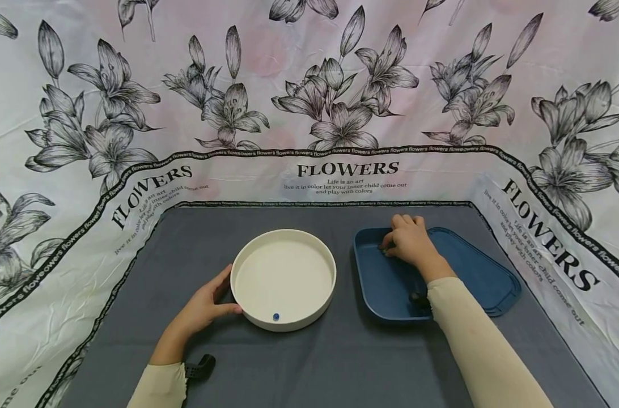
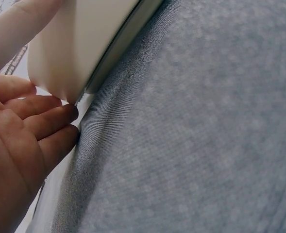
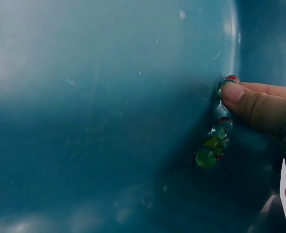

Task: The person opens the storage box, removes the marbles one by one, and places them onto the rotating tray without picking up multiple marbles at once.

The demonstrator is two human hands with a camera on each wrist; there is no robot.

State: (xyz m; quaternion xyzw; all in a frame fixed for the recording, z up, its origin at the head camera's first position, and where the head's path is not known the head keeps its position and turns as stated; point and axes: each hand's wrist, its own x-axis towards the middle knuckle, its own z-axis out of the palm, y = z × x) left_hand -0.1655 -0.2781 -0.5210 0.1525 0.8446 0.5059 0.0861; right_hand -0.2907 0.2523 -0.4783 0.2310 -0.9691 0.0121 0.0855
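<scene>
A round cream dish [image 1: 284, 272] with a low wall stands on the grey cloth, and one small blue ball [image 1: 276, 317] lies inside near its front wall. My left hand [image 1: 204, 306] rests against the dish's left side, thumb and fingers spread along the outer wall. To the right is a blue tray [image 1: 386, 292] with rounded corners. Over its far end, my right hand [image 1: 411, 241] pinches a clear glass marble [image 3: 232, 78] with a red streak between thumb and finger. More glass marbles [image 3: 206, 157], with green, yellow and red inside, lie along the tray's edge beside that hand.
Behind the right forearm lies a flat blue piece [image 1: 475, 263], partly overlapped by the tray and sleeve. Grey cloth [image 1: 284, 368] covers the middle, bordered by a white floral cloth [image 1: 350, 181] with printed words. A black wrist device [image 1: 201, 368] sits on the left wrist.
</scene>
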